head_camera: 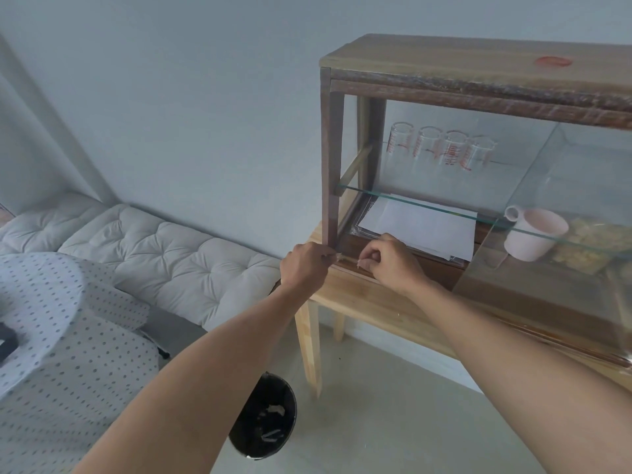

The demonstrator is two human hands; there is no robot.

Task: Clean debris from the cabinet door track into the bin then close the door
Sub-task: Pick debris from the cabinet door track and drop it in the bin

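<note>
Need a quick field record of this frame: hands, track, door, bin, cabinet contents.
left hand: at the cabinet's front left corner, fingers closed at the track
right hand: fingers pinched over the track
glass door: slid right, left side open
bin: black, on the floor below the left forearm, scraps inside
upper shelf: four glasses
lower level: papers, pink mug
cabinet: on a wooden table

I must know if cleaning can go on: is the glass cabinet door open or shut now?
Open. The glass door sits slid to the right, and the left side is bare, with both hands at the bottom track.
</note>
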